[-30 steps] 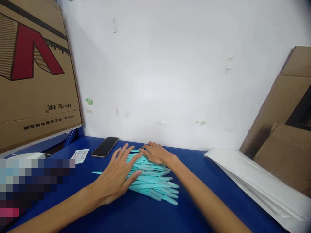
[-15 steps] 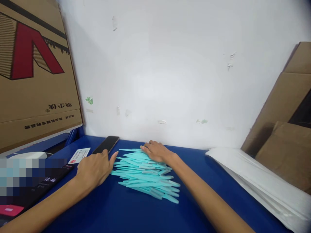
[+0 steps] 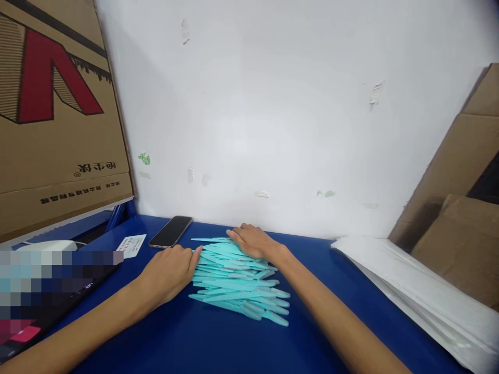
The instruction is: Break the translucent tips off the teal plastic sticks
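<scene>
A loose pile of slender turquoise plastic sticks, pointed at the left and blunter at the right, lies on the blue table. At the pile's left side, my left hand touches the pointed tips with its thumb out and its fingers bent downward, partly hidden. My right hand rests over the far edge of the pile, palm down, fingers reaching past the farthest sticks. Neither hand lifts any stick.
A dark phone and a printed card lie beyond my left hand. A lit, partly blurred screen is at left. Cardboard boxes stand on both sides. White plastic packaging lies right, a white wall behind.
My left hand has moved right, away from the phone, and now meets the left tips of the sticks. My right hand stays nearly where it was at the far edge.
</scene>
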A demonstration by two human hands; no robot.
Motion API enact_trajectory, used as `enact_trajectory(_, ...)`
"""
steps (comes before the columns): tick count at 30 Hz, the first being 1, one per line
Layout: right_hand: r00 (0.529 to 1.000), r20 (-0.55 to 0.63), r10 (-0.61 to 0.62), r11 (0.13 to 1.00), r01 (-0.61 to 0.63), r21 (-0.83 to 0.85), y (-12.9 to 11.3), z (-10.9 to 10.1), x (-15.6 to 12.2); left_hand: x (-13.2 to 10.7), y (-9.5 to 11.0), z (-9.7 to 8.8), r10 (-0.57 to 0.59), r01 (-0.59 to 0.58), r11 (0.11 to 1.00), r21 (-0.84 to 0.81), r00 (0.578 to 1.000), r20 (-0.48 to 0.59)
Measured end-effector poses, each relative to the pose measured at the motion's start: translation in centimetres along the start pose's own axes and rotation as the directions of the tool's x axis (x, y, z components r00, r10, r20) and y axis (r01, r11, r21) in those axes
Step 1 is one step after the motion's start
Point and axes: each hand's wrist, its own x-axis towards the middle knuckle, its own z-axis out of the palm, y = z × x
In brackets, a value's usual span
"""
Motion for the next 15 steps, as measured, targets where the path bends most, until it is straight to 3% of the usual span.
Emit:
enact_trajectory(8,1.000,-0.004,-0.003,1.000,0.003,-0.019,-0.1,-0.2,-0.1,-0.2,0.5,-1.3,-0.195,0.198,0.979,0.046,0.979,-0.063)
enact_trajectory(15,1.000,-0.007,0.014,0.999,-0.014,-0.049,0.2,-0.2,0.0,0.0,-0.2,-0.8,-0.184,0.183,0.983,-0.019,0.982,-0.045)
